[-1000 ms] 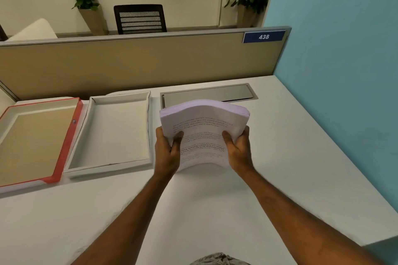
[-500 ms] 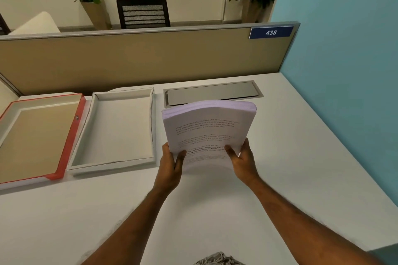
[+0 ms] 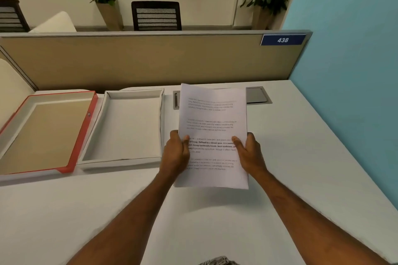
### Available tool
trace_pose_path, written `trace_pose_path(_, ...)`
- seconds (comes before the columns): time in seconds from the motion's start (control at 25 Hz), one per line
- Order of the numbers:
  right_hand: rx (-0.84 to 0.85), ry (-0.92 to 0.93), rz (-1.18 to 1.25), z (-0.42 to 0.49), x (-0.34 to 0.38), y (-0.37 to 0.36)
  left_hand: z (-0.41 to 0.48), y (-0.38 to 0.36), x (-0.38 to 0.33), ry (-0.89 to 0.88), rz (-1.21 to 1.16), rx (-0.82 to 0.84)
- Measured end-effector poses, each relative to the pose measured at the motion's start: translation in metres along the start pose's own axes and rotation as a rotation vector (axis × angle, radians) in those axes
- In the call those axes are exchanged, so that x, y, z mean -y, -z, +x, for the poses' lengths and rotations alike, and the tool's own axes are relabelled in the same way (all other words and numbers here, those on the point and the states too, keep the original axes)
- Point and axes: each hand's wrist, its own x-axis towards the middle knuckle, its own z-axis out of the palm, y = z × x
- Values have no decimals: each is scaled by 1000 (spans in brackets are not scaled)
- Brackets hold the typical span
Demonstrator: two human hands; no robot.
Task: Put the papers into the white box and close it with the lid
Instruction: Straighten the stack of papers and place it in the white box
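You held the papers (image 3: pixel 213 127) above the white surface (image 3: pixel 301 157), printed side up toward you. Your left hand (image 3: pixel 175 154) gripped the stack's left edge and your right hand (image 3: pixel 249 153) its right edge, fingers (image 3: pixel 237 140) closed over the top sheet on both sides. The white box (image 3: pixel 131 94) lay open and empty just left of the papers, apart from them. Its red-edged lid (image 3: pixel 83 133) lay upturned against the box's left side.
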Motion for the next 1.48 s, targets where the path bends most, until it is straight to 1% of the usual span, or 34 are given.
trace_pose_path(0.12, 78, -67, -87, -8, -4, -5, -9, -5, 16, 129, -3, 55)
trace_pose_path(0.2, 110, -90, -105, -15, -10, -12, -20, -7, 29, 188, -2, 85)
trace_pose_path(0.36, 133, -115, -118, -27, -11, -32, -29, 5, 49, 220, 4, 85)
trace_pose_path(0.52, 143, -102, -106, -23, 11, -62, -18, 37, 62, 233, 23, 54)
trace_pose_path(0.68, 156, -93, -66, -2, 49, -101, 10, 85, 74, 258, 57, 24)
trace_pose_path(0.84, 209, -98, -52, 24, 90, -151, 49, 136, 90, 298, 172, 17)
trace_pose_path(1.04, 283, -133, -63, 55, 126, -216, 99, 192, 119, 302, 255, 15)
trace_pose_path(1.24, 313, -168, -77, 85, 145, -264, 140, 218, 153, 323, 242, 70)
trace_pose_path(1.48, 329, -258, -74, 103, 140, -305, 169, 219, 191, 419, 171, 156)
